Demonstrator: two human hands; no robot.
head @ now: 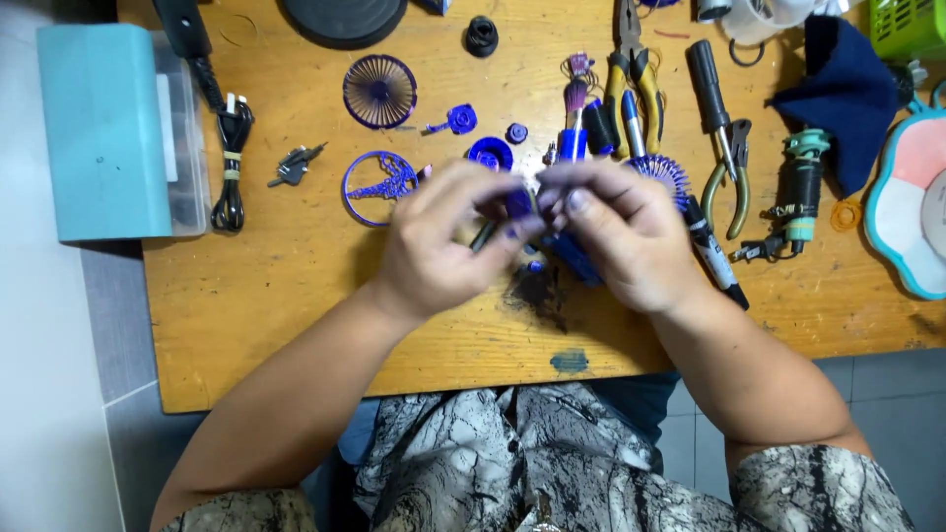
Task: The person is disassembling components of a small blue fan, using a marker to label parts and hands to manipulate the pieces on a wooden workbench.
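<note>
My left hand (443, 241) and my right hand (621, 232) meet over the middle of a wooden table (276, 296). Both pinch a small blue plastic part (519, 205) between the fingertips; a thin dark rod pokes out under my left fingers. Another blue piece (572, 258) lies on the table beneath my right hand, partly hidden. Around the hands lie blue painted parts: a round fan grille (379, 91), a ring with spokes (379, 187), a small blue cap (490, 153) and a ribbed blue disc (662, 172).
Pliers (636, 84) and a second pair (724, 148) lie at the back right, with markers and a brush. A teal-lidded box (103, 128) sits at the left edge beside a coiled black cable (232, 158). A dark cloth (847, 94) and a pastel tray (912, 202) are at the right.
</note>
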